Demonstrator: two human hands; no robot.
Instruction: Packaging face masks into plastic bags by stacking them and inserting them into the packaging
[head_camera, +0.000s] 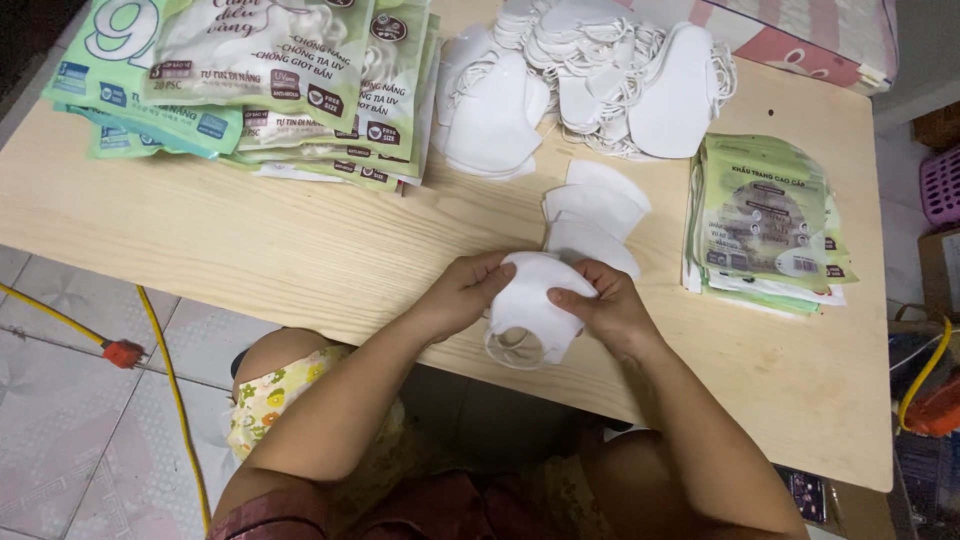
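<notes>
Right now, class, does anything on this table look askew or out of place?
Mostly orderly. The stack of green packets at the far left is fanned unevenly, and the loose heap of white masks is tangled. Both hands, left and right, hold a white mask at the table's near edge. Nothing spilled or damaged.

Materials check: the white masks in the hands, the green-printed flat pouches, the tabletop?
White folded masks, held by left hand and right hand: soft matte fabric, probably nonwoven; they bend limply. Green-printed flat pouches: glossy plastic film, judging by glare. Pale wood-grain tabletop: wood or laminate; grain lines visible, can't tell which.
</notes>
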